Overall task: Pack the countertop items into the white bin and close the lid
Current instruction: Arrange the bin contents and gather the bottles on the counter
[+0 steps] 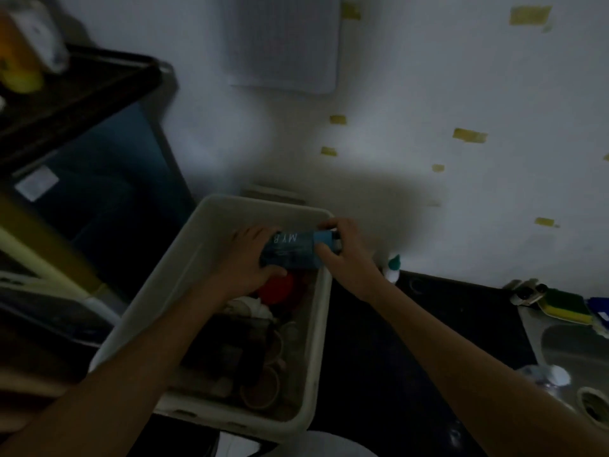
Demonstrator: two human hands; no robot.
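The person holds a blue bottle (293, 250) sideways between both hands, over the far end of the white bin (316, 324). The left hand (245, 258) wraps the bottle's bottom end, with its fingers curled over the top and its thumb underneath. The right hand (346, 245) grips the cap end, with fingers curled over the far side and the thumb pressed on the near side of the lighter blue neck. White letters reading "MY B" show upside down on the bottle between the two hands. The bottle's cap end lies at the bin's right rim, and the rest hangs over the inside. Just below the left hand, inside the bin, sits a red round thing (276, 288), with white things beside it. Nearer the person lie dark items and pale rings (260, 387), too dim to name. The bin stands on a dark counter (395, 341) that runs off to the right of the right hand. Just beyond the right wrist, against the wall, stands a small white bottle with a teal cap (393, 267). Well to the right of the hands a yellow and green sponge (566, 306) lies at the edge of a metal sink (573, 351). Strips of yellow tape (469, 135) dot the white wall above the hands.
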